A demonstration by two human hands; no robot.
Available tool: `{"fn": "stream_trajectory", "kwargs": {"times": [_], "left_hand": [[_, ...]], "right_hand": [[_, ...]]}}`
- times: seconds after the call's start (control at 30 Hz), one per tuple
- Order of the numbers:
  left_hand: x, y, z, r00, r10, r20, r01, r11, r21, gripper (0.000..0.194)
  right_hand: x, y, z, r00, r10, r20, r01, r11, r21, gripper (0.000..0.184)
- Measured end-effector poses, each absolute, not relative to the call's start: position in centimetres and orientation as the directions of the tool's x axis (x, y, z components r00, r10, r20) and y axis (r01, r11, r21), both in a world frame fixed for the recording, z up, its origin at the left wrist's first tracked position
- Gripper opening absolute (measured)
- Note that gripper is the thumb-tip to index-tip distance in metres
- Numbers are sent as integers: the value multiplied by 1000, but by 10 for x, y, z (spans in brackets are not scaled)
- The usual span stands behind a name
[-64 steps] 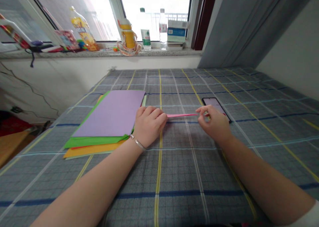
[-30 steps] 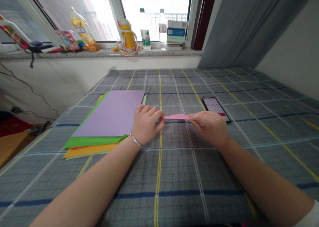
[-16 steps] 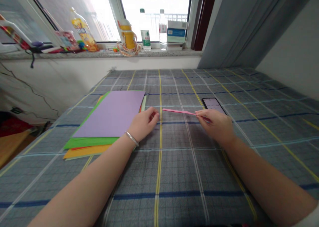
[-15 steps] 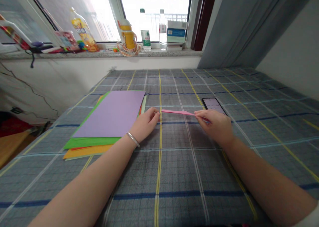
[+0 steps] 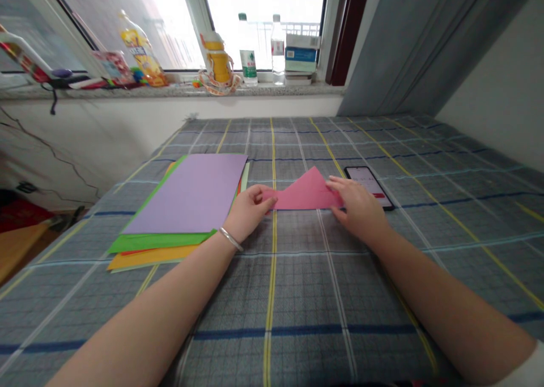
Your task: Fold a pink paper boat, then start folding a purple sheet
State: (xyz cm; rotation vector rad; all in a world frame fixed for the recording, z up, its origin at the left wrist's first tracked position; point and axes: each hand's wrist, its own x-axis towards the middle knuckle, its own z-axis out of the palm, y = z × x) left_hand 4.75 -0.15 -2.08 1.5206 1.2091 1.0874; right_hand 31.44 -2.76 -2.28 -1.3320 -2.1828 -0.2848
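A pink folded paper (image 5: 305,194), triangular in outline, lies on the checked grey bedsheet (image 5: 297,296) between my hands. My left hand (image 5: 250,212), with a silver bracelet at the wrist, pinches the paper's left corner with closed fingers. My right hand (image 5: 356,205) rests on the paper's right end with its fingers pressed down on it. A stack of coloured sheets (image 5: 187,205) with a purple one on top lies just left of my left hand.
A black phone (image 5: 369,184) with a lit screen lies beyond my right hand. The windowsill (image 5: 170,90) at the back holds several bottles, a box and small items. A grey curtain (image 5: 408,47) hangs at the right.
The pink paper went from a thin edge-on strip held by my right hand to a flat triangle lying on the sheet. My left hand took hold of its left corner again.
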Motion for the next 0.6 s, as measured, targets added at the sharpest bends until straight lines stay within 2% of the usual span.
{"fn": "stream_trajectory", "kwargs": {"times": [0.07, 0.13, 0.23, 0.33, 0.43, 0.5, 0.6], "left_hand": [[49, -2, -22, 109, 980, 164, 188, -182, 965, 23], [51, -3, -25, 100, 972, 214, 183, -229, 956, 22], [54, -6, -28, 133, 941, 311, 167, -330, 929, 18], [54, -12, -27, 236, 869, 435, 189, -480, 856, 10], [51, -17, -22, 384, 745, 546, 246, -652, 717, 3], [49, -18, -20, 480, 655, 584, 293, -747, 597, 5], [50, -15, -22, 647, 558, 520, 390, -828, 402, 9]], "right_hand": [[316, -24, -27, -294, 764, 575, 889, 440, -130, 58], [318, -20, -32, -261, 779, 570, 894, 418, -162, 55], [321, -16, -36, -239, 787, 569, 892, 409, -192, 31], [323, -15, -35, -205, 777, 595, 904, 383, -189, 11], [325, -15, -32, -179, 756, 629, 908, 374, -190, 7], [327, -14, -32, -170, 738, 653, 901, 385, -199, 8], [329, -11, -33, -152, 748, 646, 920, 346, -184, 7]]}}
